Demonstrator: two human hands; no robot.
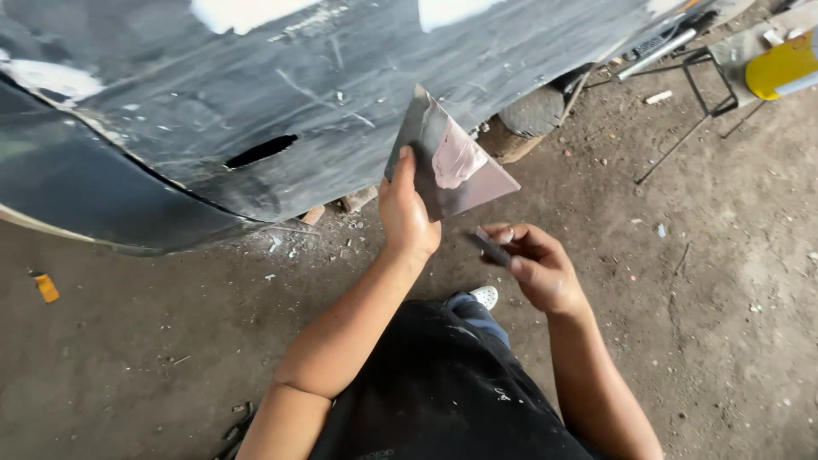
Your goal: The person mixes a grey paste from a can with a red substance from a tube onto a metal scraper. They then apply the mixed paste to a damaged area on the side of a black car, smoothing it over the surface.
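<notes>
In the head view, your left hand (407,217) grasps a metal mixing plate (447,158) carrying pink body filler (457,158), just beside the dark car panel (281,94). Your right hand (537,266), near right, is clenched around a small spreader (492,247).

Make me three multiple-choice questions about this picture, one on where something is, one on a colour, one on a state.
1. Where is the yellow object?
A. top right corner
B. bottom left corner
C. under the shoe

2. What colour is the putty on the metal plate?
A. green
B. pale pink
C. blue

3. How does the left hand stand to the plate?
A. apart from it
B. flat on the floor
C. gripping its edge

Answers: 1 A, it lies by the picture's upper right edge. 2 B, the smear is pale pink on grey metal. 3 C, the thumb presses the plate's lower edge, while the right hand holds a small dark scraper.
</notes>
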